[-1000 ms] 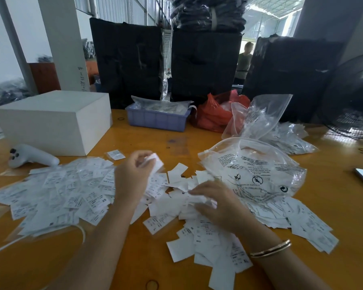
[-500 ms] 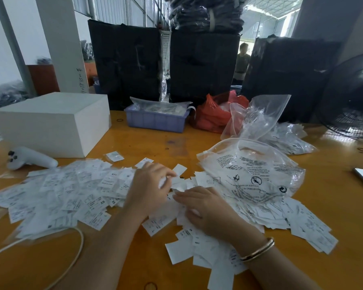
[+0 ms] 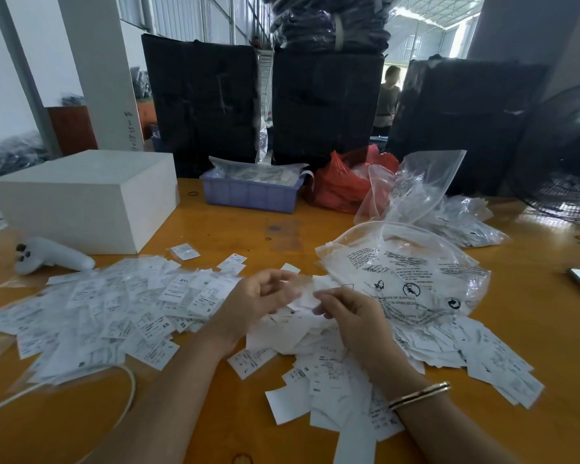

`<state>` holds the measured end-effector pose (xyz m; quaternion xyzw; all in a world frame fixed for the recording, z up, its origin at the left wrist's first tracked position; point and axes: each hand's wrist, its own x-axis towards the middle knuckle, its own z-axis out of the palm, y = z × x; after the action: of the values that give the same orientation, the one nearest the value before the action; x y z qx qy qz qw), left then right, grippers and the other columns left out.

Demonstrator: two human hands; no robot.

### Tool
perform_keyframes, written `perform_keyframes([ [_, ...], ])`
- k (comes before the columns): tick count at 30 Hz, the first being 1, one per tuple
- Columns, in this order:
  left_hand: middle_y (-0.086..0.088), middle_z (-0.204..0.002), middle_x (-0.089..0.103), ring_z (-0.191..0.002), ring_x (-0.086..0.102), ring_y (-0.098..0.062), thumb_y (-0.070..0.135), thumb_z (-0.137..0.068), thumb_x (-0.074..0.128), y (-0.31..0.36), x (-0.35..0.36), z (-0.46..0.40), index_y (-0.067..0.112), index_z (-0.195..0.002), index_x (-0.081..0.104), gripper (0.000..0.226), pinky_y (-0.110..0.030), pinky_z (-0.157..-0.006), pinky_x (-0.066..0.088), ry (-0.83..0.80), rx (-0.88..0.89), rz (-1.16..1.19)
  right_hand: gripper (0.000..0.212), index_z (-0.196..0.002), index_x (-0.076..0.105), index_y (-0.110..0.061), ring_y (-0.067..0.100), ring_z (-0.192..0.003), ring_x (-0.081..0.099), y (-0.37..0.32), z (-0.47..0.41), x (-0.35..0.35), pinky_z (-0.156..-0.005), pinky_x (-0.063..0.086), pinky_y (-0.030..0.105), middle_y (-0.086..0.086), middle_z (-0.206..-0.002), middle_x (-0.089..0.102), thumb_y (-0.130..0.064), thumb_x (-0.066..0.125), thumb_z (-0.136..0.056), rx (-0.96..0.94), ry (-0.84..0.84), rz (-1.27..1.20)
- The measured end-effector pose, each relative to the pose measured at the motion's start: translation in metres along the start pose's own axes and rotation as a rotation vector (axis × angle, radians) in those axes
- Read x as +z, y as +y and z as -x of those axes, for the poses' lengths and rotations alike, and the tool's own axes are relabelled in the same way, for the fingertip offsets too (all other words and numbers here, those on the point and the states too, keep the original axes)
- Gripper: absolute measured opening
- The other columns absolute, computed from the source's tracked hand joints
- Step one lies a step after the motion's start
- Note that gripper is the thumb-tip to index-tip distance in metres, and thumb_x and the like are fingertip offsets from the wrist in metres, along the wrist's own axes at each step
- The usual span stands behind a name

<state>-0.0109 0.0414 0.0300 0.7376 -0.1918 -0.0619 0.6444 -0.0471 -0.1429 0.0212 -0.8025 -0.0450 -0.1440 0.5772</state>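
Note:
White printed size labels lie in two heaps on the orange table (image 3: 235,229): a wide spread heap (image 3: 114,306) at the left and a looser heap (image 3: 332,380) under my forearms. My left hand (image 3: 252,303) and my right hand (image 3: 352,313) are raised just above the middle of the table and meet fingertip to fingertip. Between them they pinch one white label (image 3: 307,296), which is blurred. A gold bracelet (image 3: 419,395) circles my right wrist.
A clear printed plastic bag (image 3: 406,272) bulges right of my hands, with more bags (image 3: 416,192) behind. A white box (image 3: 84,199), a white controller (image 3: 47,256), a blue tray (image 3: 248,192), a red bag (image 3: 342,185) stand further back. A white cable (image 3: 124,396) loops at lower left.
My hands lifted off the label heap and came together in front of me, both now pinching a single label. Earlier my left hand had put a label down on the left heap.

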Motion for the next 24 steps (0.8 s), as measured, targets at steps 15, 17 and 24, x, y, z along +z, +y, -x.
perform_keyframes([
  [15, -0.004, -0.083, 0.075, -0.080, 0.071, -0.015, 0.007, -0.089, 0.062, -0.004, 0.002, -0.009, 0.014, -0.096, 0.061, 0.010, -0.023, -0.066, 0.052, 0.392, -0.057, 0.393, 0.028, -0.117, 0.059, -0.034, 0.007, -0.112, 0.040, 0.010, -0.003, 0.019, -0.085, 0.018, 0.025, -0.019, -0.121, 0.056, -0.029, 0.043, -0.096, -0.306, -0.236, 0.869],
  [17, -0.002, -0.082, 0.074, -0.080, 0.071, -0.013, 0.008, -0.088, 0.064, -0.004, 0.003, -0.009, 0.016, -0.097, 0.065, 0.012, -0.023, -0.067, 0.052, 0.395, -0.064, 0.421, 0.033, -0.126, 0.052, -0.034, 0.009, -0.118, 0.037, 0.012, -0.003, 0.021, -0.090, 0.016, 0.028, -0.018, -0.130, 0.051, -0.032, 0.038, -0.096, -0.330, -0.236, 0.936],
  [24, -0.005, -0.084, 0.075, -0.078, 0.072, -0.014, -0.001, -0.086, 0.062, -0.003, 0.006, -0.008, 0.011, -0.099, 0.069, 0.019, -0.022, -0.064, 0.057, 0.356, -0.090, 0.513, 0.039, -0.132, 0.049, -0.026, 0.018, -0.119, 0.032, 0.011, -0.002, 0.024, -0.096, 0.022, 0.032, -0.004, -0.128, 0.045, -0.035, 0.035, -0.097, -0.363, -0.213, 1.093],
])
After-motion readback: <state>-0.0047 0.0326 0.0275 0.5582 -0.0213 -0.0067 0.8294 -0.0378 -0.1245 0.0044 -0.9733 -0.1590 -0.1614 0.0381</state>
